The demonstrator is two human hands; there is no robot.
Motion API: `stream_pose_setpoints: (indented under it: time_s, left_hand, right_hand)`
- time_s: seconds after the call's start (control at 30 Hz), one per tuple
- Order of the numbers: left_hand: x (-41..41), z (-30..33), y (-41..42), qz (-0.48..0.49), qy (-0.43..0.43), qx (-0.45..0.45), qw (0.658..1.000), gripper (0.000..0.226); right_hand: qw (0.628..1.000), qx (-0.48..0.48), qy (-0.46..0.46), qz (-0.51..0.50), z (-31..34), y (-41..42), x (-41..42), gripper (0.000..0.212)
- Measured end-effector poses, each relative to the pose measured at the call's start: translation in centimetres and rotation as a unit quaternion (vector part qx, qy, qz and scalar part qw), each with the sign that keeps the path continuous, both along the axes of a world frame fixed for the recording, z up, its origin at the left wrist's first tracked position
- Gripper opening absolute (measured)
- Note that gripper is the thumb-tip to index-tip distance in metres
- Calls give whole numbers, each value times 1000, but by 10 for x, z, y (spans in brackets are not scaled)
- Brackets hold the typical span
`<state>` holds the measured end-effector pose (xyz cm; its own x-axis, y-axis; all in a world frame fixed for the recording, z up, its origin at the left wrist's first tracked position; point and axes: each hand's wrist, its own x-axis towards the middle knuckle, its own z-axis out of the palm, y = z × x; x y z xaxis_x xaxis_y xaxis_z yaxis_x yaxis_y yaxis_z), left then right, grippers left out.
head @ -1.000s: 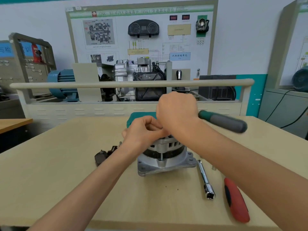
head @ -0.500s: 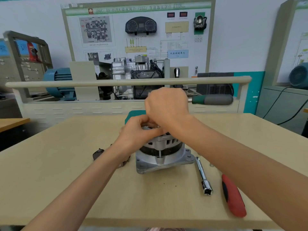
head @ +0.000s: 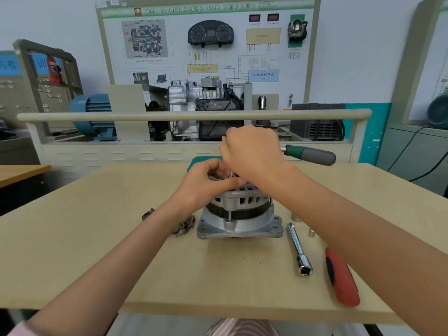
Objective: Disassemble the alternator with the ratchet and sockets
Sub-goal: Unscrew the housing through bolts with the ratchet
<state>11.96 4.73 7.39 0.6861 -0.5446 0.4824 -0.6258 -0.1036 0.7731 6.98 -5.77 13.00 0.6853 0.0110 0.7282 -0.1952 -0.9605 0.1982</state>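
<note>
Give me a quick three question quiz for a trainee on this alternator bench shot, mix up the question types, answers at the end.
1. True or false: the red-handled tool is in the person's right hand.
2. Multiple choice: where does the chrome extension bar lie? A) on the table right of the alternator; B) on top of the alternator; C) in the left hand.
3. Fill in: the ratchet handle sticking out past the right hand is green and ____.

Key
1. False; it lies on the table.
2. A.
3. Grey.
</note>
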Motion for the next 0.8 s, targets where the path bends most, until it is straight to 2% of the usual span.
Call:
stream_pose_setpoints:
  time_s: [0.03, 0.13, 0.2, 0.33, 0.47, 0.57, 0.63, 0.7, 0.8]
  left_hand:
    - [1, 2, 3, -14, 0, 15, 1000, 15]
    - [5, 6, 11, -44, 1, 57, 997, 22]
    - [8, 10, 17, -71, 17, 76, 994, 11]
    - [14, 15, 25, -122, 56, 91, 987, 16]
    - [11, 15, 21, -100, 91, 61, 989, 9]
    - [6, 10, 11, -24, 96, 12, 995, 9]
    - [2, 7, 2, 25, 65, 4, 998, 12]
    - [-2, 6, -2, 38, 52, -3, 998, 14]
    - [-5, 4, 3, 5, 76, 1, 997, 12]
  right_hand:
    - [1000, -5, -3, 18, -1, 0, 0, 20]
    - [999, -16, -15, 46, -2, -2, 2, 21]
    - [998, -21, -13, 52, -2, -3, 4, 22]
    - [997, -28, -5, 68, -2, -6, 8, 24]
    - [997, -2, 1, 79, -2, -4, 9, 24]
    - [999, 24, 31, 12, 1, 2, 8, 19]
    - [994, 4, 73, -84, 7, 9, 9, 16]
    - [990, -35, 81, -110, 12, 14, 9, 20]
    - [996, -87, 20, 25, 6, 8, 9, 28]
